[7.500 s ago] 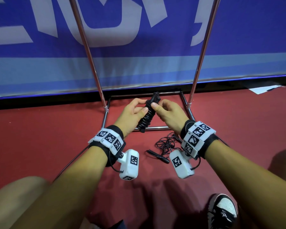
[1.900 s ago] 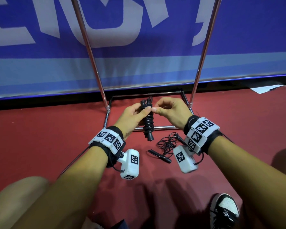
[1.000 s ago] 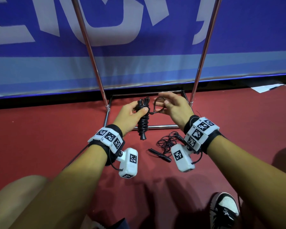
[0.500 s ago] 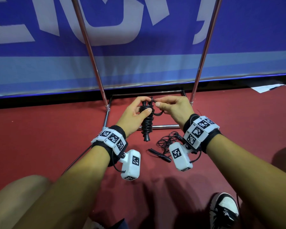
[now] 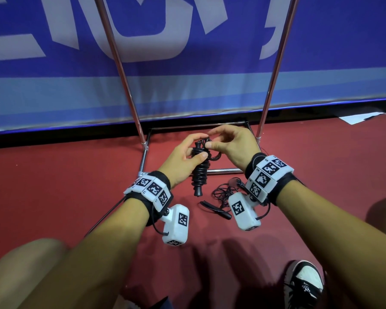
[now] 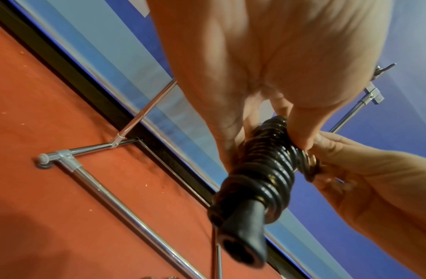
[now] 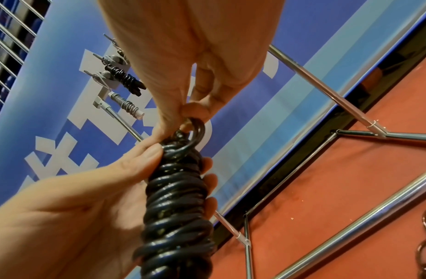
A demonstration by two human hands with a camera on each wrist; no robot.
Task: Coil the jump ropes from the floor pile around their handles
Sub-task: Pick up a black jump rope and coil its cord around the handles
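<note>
A black jump rope [image 5: 200,172] is wound tightly round its handles and hangs upright above the red floor. My left hand [image 5: 183,156] grips the upper part of this bundle [image 6: 264,169], thumb across the coils. At the bundle's top my right hand [image 5: 230,143] pinches the last loop of rope [image 7: 194,132] between thumb and fingers. The handle's open black end [image 6: 243,245] points down. A second black jump rope [image 5: 223,195] lies in a loose tangle on the floor under my right wrist.
A chrome rack base [image 5: 223,170] and two slanted chrome poles [image 5: 120,63] stand just beyond my hands, before a blue banner [image 5: 187,74]. Two coiled ropes [image 7: 126,77] hang from clips high on the rack. My shoe [image 5: 303,284] is at the lower right.
The right hand carried the free loop of rope in an arc out to the right, then back over the bundle's top. The left hand kept its grip; the bundle stayed nearly still.
</note>
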